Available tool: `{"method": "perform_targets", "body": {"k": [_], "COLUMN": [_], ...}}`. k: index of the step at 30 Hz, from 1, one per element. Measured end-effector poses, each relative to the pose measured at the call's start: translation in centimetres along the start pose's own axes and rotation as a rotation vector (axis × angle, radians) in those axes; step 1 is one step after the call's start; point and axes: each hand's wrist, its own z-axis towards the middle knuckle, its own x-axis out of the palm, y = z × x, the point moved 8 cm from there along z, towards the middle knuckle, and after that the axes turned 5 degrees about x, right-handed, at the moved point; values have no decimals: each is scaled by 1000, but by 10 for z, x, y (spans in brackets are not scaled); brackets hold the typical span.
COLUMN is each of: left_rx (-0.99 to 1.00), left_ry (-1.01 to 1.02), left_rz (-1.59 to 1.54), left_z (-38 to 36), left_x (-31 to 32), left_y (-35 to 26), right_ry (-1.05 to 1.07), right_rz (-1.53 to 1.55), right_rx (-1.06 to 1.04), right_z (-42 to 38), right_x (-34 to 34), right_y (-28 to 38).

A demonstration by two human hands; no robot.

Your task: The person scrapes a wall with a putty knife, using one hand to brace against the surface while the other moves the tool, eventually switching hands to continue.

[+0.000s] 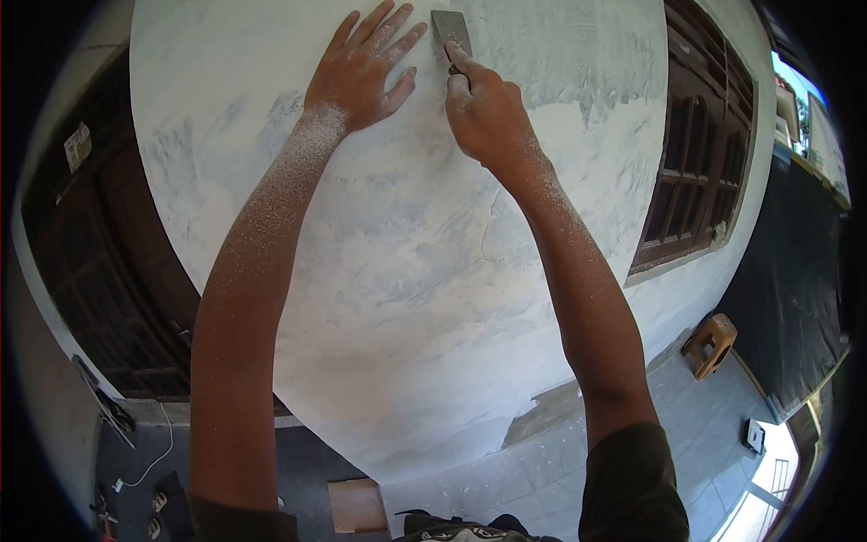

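Observation:
High on a patchy white and grey wall (397,235), my left hand (359,77) lies with its fingers spread and nothing in it. White dust covers its wrist and forearm. To its right, my right hand (483,107) is closed round the handle of a scraper (452,32). The scraper's wide metal blade points up and lies at the wall surface. Most of the handle is hidden in my fingers.
A dark wooden door (135,217) is at the left, a brown-framed window (695,163) at the right. An orange-brown stool (711,345) stands on the tiled floor (668,425). A white cable (161,456) and a brown board (357,506) lie lower left.

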Motion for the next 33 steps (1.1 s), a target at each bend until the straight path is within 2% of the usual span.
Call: {"method": "perform_targets", "body": {"k": [2, 3, 4, 6, 7, 8, 10, 12, 14, 16, 18, 19, 20, 21, 22, 23, 24, 26, 27, 28, 30, 32, 33], "left_rx": [-100, -138, -146, -399, -463, -470, -783, -869, -1070, -1093, -1112, -1146, -1178, -1200, -1120, -1037, -1053, -1022, -1032, -1018, -1004, -1164, -1168], "left_ry": [-1, -28, -12, -100, -216, -206, -215, -208, -82, -30, 23, 28, 32, 30, 104, 177, 176, 249, 248, 278, 306, 281, 279], "left_rz": [204, 94, 114, -215, -262, -251, -625, -672, -1044, -971, -902, -922, -944, -928, -872, -818, -807, -393, -385, -328, -264, -164, -161], "left_z": [-3, -7, -10, -18, -21, -19, -26, -18, -23, -9, -4, -5, -5, -5, 2, 9, 7, 5, 8, 12, 24, 23, 24], "left_x": [3, -3, -8, -15, -23, -29, -31, -44, -32, -49, -52, -47, -43, -44, -44, -42, -30, -17, -16, -16, -15, -20, -19], "left_y": [-6, -13, -24, -26, -31, -40, -39, -50, -67, -81, -89, -88, -87, -88, -92, -95, -89, -72, -73, -73, -76, -75, -74], "right_ry": [34, 55, 68, 147, 153, 165, 194, 179, 267, 353, 272, 461, 482, 469, 454, 337, 347, 311, 126, 129, 411, 389, 371], "right_rz": [44, 67, 87, 194, 211, 201, 198, 292, 331, 373, 292, 493, 504, 414, 324, -116, -106, 413, 84, 92, 297, 316, 157], "right_rx": [-26, -32, -44, 5, -1, -8, -27, -146, -120, -89, -340, -78, -87, -162, -237, -676, -687, -417, -840, -849, -300, -338, -288], "right_z": [-1, -2, 0, 12, 16, 19, 22, 26, 30, 32, 39, 58, 64, 67, 71, 70, 63, 69, 64, 71, 68, 61, 61], "right_x": [6, 8, 8, 10, 11, 15, 17, 13, 12, 16, 17, 48, 57, 63, 69, 90, 85, 58, 63, 73, 17, -32, -52], "right_y": [-1, -3, -5, -4, -3, -2, -9, -8, -14, -22, -16, -41, -40, -36, -31, -20, -15, -20, -2, -13, -21, -14, -14]}}
